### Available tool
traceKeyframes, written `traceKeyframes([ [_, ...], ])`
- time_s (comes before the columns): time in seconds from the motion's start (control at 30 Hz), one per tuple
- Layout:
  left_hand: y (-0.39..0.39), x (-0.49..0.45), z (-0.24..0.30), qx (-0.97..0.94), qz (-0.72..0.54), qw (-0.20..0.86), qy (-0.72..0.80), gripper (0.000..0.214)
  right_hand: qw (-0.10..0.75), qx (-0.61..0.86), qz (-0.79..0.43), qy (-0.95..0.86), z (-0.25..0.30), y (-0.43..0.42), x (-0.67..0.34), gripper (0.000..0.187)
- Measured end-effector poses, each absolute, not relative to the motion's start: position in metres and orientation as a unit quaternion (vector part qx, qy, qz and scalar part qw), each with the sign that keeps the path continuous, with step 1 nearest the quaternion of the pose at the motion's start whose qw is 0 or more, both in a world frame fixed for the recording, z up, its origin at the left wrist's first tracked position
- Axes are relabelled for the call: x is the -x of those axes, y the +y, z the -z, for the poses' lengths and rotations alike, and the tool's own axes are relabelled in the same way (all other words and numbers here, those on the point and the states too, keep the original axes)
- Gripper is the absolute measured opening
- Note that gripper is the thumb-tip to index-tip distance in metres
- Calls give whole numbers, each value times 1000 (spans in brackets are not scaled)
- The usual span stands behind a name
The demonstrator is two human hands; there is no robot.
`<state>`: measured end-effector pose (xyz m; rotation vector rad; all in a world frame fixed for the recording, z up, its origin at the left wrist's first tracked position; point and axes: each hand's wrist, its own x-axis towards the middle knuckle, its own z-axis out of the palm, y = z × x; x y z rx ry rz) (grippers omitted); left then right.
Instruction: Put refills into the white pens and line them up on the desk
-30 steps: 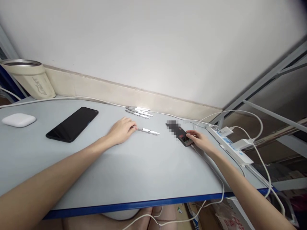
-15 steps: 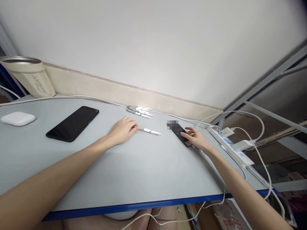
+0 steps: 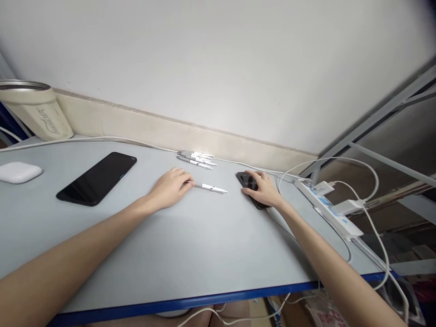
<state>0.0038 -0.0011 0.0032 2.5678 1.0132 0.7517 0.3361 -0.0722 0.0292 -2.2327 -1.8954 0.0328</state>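
Observation:
My left hand rests on the desk with its fingers closed on the grey end of a white-and-grey pen. The pen lies nearly flat and points right. My right hand lies over a dark smartphone, thumb at its left edge and fingers at its far right edge. The phone is flat on the desk, and its lit screen shows digits partly covered by my hand. Behind the left hand lies a small bunch of similar pens by the wall.
A black phone and a white earbuds case lie left on the grey desk. A cream canister stands at the back left. A power strip with plugged-in chargers and looping white cables occupies the right.
My right hand has moved left and forward over the smartphone, now spanning its edges. The screen now shows large digits. My left hand still holds the pen in nearly the same place.

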Motion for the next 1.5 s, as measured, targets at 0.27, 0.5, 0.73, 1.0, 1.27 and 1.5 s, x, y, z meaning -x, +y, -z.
traceKeyframes([
  [0.27,3,-6,-4,-891,-243,145,356,33,133,728,-10,-672,-36,-62,-334,44],
  [0.5,7,-7,-5,-891,-228,157,361,31,259,762,-149,-575,-49,-73,-356,41],
  [0.73,9,-8,-6,-880,-226,182,376,30,319,738,-87,-588,-46,-76,-359,32],
  [1.0,6,-9,-9,-873,-228,167,397,31,200,519,-13,-831,-46,-66,-229,34],
  [1.27,1,-9,-7,-888,-241,124,371,28,169,511,-58,-841,-24,-44,-207,23],
  [1.5,-2,-10,-8,-914,-214,36,344,31,195,511,-105,-830,-19,-46,-211,27],
])
